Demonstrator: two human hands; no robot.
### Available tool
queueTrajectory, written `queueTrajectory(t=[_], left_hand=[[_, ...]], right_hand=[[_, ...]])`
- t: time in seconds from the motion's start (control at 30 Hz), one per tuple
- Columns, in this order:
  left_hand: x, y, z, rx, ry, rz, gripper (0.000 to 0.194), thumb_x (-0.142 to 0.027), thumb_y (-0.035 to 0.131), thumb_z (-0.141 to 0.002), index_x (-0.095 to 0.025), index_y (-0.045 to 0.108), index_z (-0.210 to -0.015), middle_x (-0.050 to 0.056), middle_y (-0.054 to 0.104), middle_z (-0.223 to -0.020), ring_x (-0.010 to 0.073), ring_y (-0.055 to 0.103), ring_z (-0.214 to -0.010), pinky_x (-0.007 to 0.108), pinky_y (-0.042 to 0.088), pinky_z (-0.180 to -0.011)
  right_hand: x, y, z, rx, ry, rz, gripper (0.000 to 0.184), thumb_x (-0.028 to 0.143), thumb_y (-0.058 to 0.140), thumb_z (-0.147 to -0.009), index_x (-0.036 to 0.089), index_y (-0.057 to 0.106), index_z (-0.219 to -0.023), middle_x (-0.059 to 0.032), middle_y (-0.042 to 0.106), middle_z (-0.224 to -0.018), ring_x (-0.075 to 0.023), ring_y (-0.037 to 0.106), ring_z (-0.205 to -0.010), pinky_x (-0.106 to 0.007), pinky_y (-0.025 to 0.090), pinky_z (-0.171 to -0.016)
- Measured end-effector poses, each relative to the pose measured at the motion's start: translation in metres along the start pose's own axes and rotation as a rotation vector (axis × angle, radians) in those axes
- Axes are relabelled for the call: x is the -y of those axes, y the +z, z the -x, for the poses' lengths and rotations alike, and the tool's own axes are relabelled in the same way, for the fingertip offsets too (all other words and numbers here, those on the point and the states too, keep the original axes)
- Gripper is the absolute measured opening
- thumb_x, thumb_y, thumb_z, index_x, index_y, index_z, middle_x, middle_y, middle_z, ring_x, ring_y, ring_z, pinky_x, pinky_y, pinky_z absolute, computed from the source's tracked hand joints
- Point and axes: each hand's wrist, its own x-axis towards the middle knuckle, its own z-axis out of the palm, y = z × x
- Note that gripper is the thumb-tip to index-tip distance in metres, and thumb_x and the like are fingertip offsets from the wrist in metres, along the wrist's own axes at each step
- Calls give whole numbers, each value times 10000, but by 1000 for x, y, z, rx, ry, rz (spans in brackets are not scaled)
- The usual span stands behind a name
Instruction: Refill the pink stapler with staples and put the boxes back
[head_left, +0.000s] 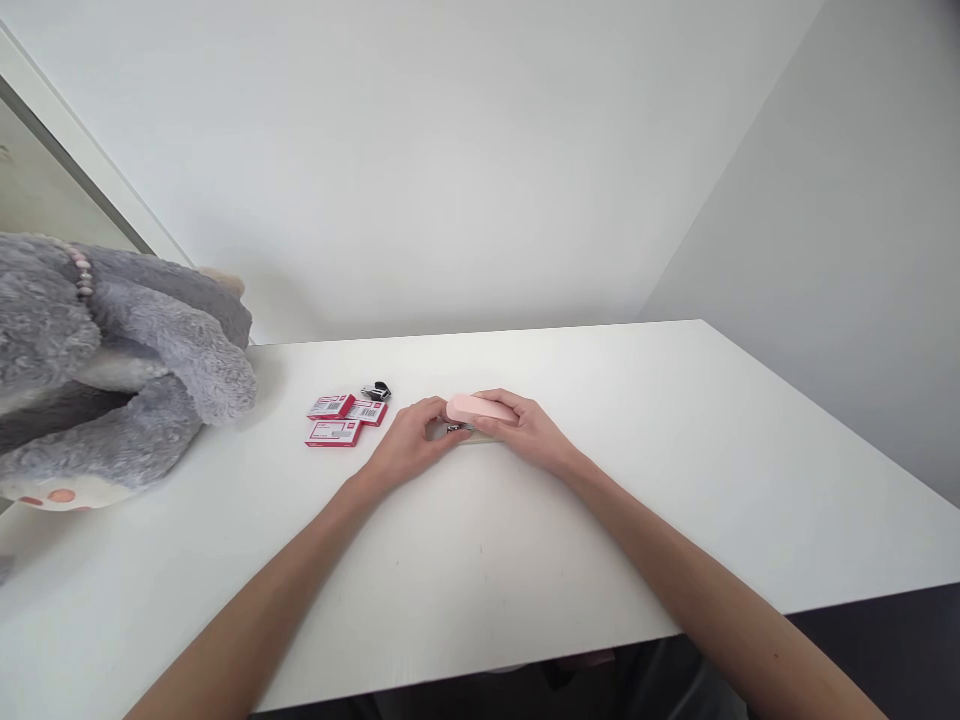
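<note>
Head view: white table (675,480), pale walls. Both hands, left hand (409,445) and right hand (529,428), curl around pink stapler (480,408). Red boxes (345,418) far left, print unreadable.

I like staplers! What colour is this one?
Pale pink plastic stapler, clearest in the head view.

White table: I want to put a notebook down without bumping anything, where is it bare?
The table is bare right of the right hand, out to its right edge, and in front between the forearms. Crowded: the left, with the red boxes, black clip-like thing and grey plush toy; both hands hold the pink stapler.
</note>
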Motion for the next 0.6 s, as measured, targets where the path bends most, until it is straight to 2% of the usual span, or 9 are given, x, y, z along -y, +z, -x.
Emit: queueTrajectory(t=[0.33, 0.6], left_hand=[[-1, 1, 1, 3, -50, 42, 282, -497, 690, -904, -245, 744, -1020, 25, 738, -1018, 207, 656, -909, 335, 497, -778], [-1, 2, 1, -7, -42, 33, 300, -516, 692, -902, -237, 751, -997, 32, 745, -998, 205, 655, -883, 335, 485, -752]], right_hand=[[4, -1, 1, -2, 20, -11, 436, 555, 738, -882, 307, 714, -1240, -26, 720, -1271, -250, 657, -1151, -401, 521, -1002], [6, -2, 3, 2, 21, -29, 427, 542, 739, -882, 309, 718, -1239, -22, 726, -1269, -245, 658, -1147, -400, 513, -1014]])
